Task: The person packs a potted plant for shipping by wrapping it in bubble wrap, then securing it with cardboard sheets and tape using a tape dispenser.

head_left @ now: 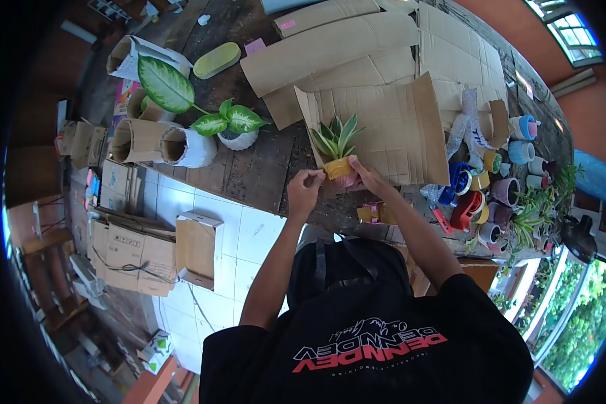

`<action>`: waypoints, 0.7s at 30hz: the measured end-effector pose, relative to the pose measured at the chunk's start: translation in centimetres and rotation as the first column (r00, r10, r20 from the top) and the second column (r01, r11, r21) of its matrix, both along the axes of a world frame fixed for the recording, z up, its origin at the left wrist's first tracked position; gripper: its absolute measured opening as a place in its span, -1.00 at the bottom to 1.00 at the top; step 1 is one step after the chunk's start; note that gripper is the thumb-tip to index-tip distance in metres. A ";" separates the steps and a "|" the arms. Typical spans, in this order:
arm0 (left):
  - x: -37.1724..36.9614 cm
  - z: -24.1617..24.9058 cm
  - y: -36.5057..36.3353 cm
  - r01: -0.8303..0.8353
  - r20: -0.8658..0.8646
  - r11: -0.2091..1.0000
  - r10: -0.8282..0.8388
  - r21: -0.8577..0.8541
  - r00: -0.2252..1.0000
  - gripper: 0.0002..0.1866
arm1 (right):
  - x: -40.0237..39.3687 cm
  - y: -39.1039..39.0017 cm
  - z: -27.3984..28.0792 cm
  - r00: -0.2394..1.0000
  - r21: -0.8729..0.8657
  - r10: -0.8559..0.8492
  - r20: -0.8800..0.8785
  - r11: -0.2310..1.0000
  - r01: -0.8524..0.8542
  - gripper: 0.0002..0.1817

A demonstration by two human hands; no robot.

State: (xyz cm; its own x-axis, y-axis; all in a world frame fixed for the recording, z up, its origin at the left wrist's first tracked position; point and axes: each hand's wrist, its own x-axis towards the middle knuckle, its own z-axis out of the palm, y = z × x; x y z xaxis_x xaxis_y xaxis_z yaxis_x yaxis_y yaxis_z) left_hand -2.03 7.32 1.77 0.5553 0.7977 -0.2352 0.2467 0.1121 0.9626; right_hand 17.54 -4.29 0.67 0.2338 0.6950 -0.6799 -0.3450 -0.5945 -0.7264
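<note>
A small potted plant (337, 138) with pointed, light-edged green leaves stands at the table's near edge, in front of an opened cardboard sheet (390, 124). Its pot has a yellow band (337, 167) around the upper part and looks pinkish below. My right hand (366, 176) grips the pot from the right side. Just left of the pot, my left hand (304, 193) is closed in a pinch, its fingertips close to the yellow band. Whatever the pinch holds is too small to make out.
Right of the cardboard lie tape rolls (466, 210), bubble wrap (466, 128) and several small pots (520, 151). Another potted plant (238, 138) and white-wrapped cardboard tubes (190, 148) stand on the left. Flat cardboard (337, 50) covers the far side of the wooden table (249, 178).
</note>
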 end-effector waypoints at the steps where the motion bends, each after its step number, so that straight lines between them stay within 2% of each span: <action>1: 0.0 -0.2 0.3 0.043 -0.015 0.999 -0.043 0.005 0.999 -0.66 | 0.8 -0.1 -0.4 0.996 -0.022 0.083 0.043 0.996 -0.082 -0.12; 3: 0.1 -0.2 1.2 0.132 -0.046 0.991 -0.131 0.020 0.990 -0.52 | 1.8 0.0 -0.1 0.962 -0.069 0.246 0.123 0.969 -0.239 -0.13; 6: 0.6 0.0 2.1 0.171 0.051 0.985 -0.170 -0.028 0.984 -0.19 | 1.2 -0.2 2.1 0.961 -0.113 0.181 0.208 0.981 -0.160 -0.23; 7: 0.9 -0.2 2.4 0.217 0.028 0.974 -0.219 0.059 0.975 -0.11 | 0.4 -0.6 0.4 0.935 -0.002 0.023 0.354 1.000 -0.024 -0.27; 8: 1.4 -0.5 2.7 0.260 0.002 0.954 -0.264 0.146 0.965 -0.03 | -0.4 -1.3 -2.8 0.868 0.129 -0.143 0.475 0.987 0.092 -0.30; 9: 1.8 -0.4 2.9 0.300 -0.027 0.925 -0.303 0.234 0.953 0.05 | -1.0 -1.2 -3.3 0.766 0.273 -0.311 0.563 0.945 0.182 -0.33; 12: 3.1 0.5 2.0 0.321 0.004 0.925 -0.329 0.204 0.944 0.11 | -0.4 -2.9 -2.7 0.787 0.183 -0.241 0.568 0.969 0.164 -0.38; 15: 4.8 0.7 0.4 0.352 -0.019 0.913 -0.356 0.206 0.934 0.09 | -0.6 -2.9 0.6 0.737 0.037 -0.145 0.660 0.986 0.160 -0.35; 18: 7.2 1.5 -1.6 0.340 -0.111 0.917 -0.323 0.211 0.940 0.07 | -1.3 -2.9 3.3 0.751 0.050 -0.114 0.651 0.993 0.108 -0.30; 19: 7.7 1.9 -2.2 0.336 -0.152 0.916 -0.308 0.219 0.939 0.07 | -1.0 -3.4 3.1 0.764 0.083 -0.152 0.627 0.988 0.127 -0.28; 21: 8.4 1.8 -2.7 0.318 -0.100 0.920 -0.302 0.229 0.948 0.07 | -0.2 -3.5 2.3 0.787 0.162 -0.227 0.574 0.973 0.162 -0.24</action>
State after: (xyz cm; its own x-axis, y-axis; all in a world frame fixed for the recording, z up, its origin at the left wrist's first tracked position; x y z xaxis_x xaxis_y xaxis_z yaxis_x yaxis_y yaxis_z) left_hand 6.37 4.60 3.58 0.7744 0.6247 -0.1002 0.2912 -0.2113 0.9330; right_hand 17.33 -7.79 2.96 0.7015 0.6469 -0.2991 0.0642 -0.4753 -0.8775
